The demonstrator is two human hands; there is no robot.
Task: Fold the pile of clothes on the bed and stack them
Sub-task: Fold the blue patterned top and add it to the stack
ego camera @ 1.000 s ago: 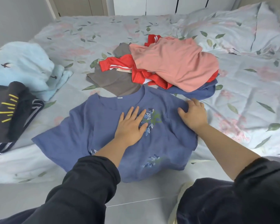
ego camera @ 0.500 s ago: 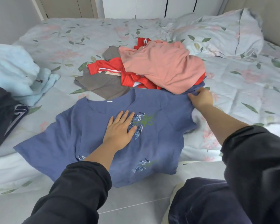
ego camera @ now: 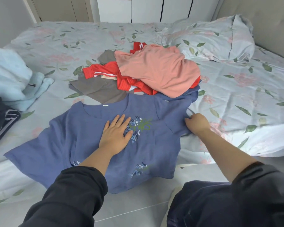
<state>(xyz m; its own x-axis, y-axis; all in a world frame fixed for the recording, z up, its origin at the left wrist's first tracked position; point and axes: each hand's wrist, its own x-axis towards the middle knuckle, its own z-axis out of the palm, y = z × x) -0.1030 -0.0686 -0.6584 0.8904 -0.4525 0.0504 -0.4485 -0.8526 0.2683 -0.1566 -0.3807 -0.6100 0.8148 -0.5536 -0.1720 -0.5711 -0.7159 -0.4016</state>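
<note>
Lying spread out flat at the near edge of the bed (ego camera: 64, 36), the blue shirt (ego camera: 154, 148) is pressed at the chest by the left hand (ego camera: 116, 135), whose fingers are kept straight, while the edge of its right sleeve is pinched by the right hand (ego camera: 197, 122); the hands are held well apart. Should the sleeve be pulled across, the body could be dragged and creased, since it is pinned by one palm only. A blue edge is caught under the pink top (ego camera: 159, 69) of the unfolded pile just beyond; whether it belongs to the shirt cannot be told, but if it does, the pink top and the red garment (ego camera: 103, 70) could be tugged along. The near hem appears to overhang the mattress, so a slide toward the floor could be expected once the palm is lifted.
</note>
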